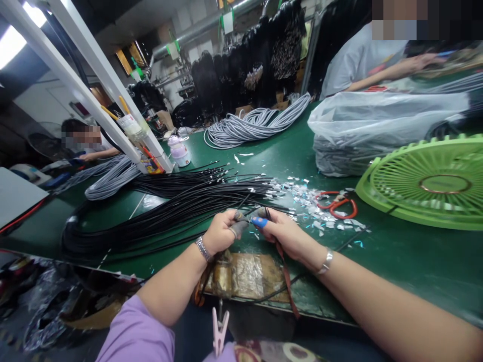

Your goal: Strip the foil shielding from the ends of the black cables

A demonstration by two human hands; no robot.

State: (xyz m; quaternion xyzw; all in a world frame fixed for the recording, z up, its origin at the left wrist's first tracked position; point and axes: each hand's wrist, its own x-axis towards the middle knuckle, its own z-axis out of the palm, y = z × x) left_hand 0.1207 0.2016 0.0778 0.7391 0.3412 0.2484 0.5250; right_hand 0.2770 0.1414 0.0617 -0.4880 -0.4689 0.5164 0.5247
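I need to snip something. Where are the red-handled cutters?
In the head view, the red-handled cutters lie right of the right hand, among pale scraps, beside the green fan grille.

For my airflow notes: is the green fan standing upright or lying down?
Lying down. The green fan rests on the table with its round grille facing up.

I am in a cable-assembly workshop. The long green worktable [264,161] I sit at carries a thick bundle of black cables [169,203] across its left half. Grey cable coils [256,123] lie toward its far edge, and snipped scraps [307,201] lie beside red-handled cutters [337,205] near the middle. More black bundles [264,55] hang behind. One person [92,156] works at the far-left corner, another person [358,60] at the far-right.
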